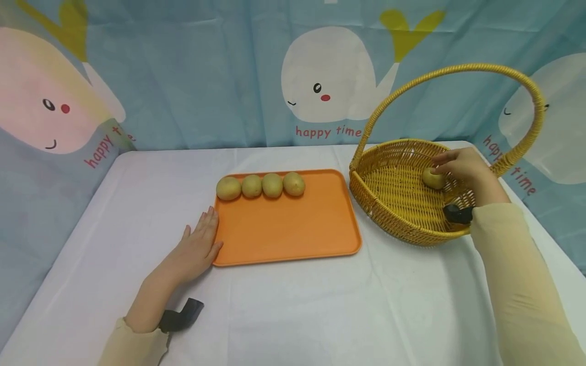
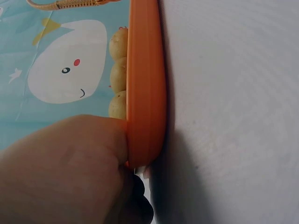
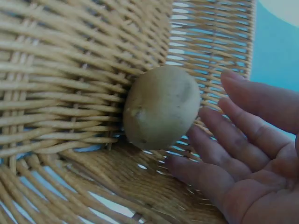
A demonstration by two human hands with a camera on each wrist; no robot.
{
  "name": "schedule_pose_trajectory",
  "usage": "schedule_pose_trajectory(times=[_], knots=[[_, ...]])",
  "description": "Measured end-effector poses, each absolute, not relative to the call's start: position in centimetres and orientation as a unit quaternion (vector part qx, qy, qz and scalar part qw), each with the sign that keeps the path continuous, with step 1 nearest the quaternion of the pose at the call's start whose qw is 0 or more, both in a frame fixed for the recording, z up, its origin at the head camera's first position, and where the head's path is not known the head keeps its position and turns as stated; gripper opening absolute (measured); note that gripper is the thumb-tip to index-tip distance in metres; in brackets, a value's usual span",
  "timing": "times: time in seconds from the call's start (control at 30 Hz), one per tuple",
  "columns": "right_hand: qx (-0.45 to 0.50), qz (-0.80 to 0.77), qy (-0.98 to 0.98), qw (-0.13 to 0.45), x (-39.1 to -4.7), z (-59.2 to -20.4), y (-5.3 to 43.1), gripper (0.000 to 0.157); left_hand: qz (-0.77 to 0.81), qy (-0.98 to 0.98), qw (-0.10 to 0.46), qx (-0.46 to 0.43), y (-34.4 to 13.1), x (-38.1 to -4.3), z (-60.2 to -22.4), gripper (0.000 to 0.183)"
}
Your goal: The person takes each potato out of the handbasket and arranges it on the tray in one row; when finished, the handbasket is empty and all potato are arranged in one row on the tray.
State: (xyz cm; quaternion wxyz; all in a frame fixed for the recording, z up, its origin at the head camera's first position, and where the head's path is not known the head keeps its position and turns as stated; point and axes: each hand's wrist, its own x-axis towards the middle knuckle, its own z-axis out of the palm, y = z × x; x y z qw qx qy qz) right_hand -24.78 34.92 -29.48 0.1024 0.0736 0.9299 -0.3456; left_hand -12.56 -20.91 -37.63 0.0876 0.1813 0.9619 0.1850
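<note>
My right hand [image 1: 464,165] reaches into a yellow wicker basket [image 1: 396,208]. A single potato [image 3: 161,107] lies in there, against the woven wall. In the right wrist view the fingers [image 3: 238,144] are spread loosely beside the potato, not closed round it; whether a fingertip touches it I cannot tell. My left hand [image 1: 197,249] lies with fairly straight fingers along the left edge of an orange tray [image 1: 284,223], touching its rim. Several potatoes [image 1: 272,185] stand in a row along the tray's back edge, from its left corner.
The basket's tall arched handle [image 1: 476,67] rises over the right arm. A white cloth [image 1: 293,310] covers the table. Behind hangs a blue curtain [image 1: 220,76] with whale prints. A black wrist device [image 1: 180,315] sits on the left wrist, another [image 1: 458,213] on the right.
</note>
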Motion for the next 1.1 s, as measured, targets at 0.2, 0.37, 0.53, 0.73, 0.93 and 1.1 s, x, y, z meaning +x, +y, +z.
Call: schedule_pose_trajectory(times=[0.2,0.37,0.53,0.73,0.93,1.1], knots=[[0.090,-0.340,0.925,0.143,-25.1,-29.7,35.3,0.053,0.189,0.961,0.093,0.183,-21.0,-12.6,-37.8,0.067],[0.053,-0.336,0.927,0.157,-25.0,-29.7,35.4,0.054,0.191,0.960,0.092,0.182,-21.0,-12.7,-37.7,0.067],[0.012,-0.321,0.933,0.163,-25.0,-29.9,35.1,0.053,0.191,0.960,0.093,0.181,-21.0,-12.7,-37.7,0.067],[-0.031,-0.298,0.940,0.163,-25.3,-30.1,34.5,0.059,0.193,0.960,0.091,0.181,-21.1,-12.7,-37.8,0.068],[-0.027,-0.313,0.923,0.224,-25.7,-30.5,34.3,0.067,0.190,0.960,0.088,0.183,-21.1,-12.7,-37.9,0.068],[-0.013,-0.325,0.918,0.228,-25.7,-30.8,34.4,0.069,0.189,0.961,0.089,0.183,-21.2,-12.7,-38.1,0.067]])
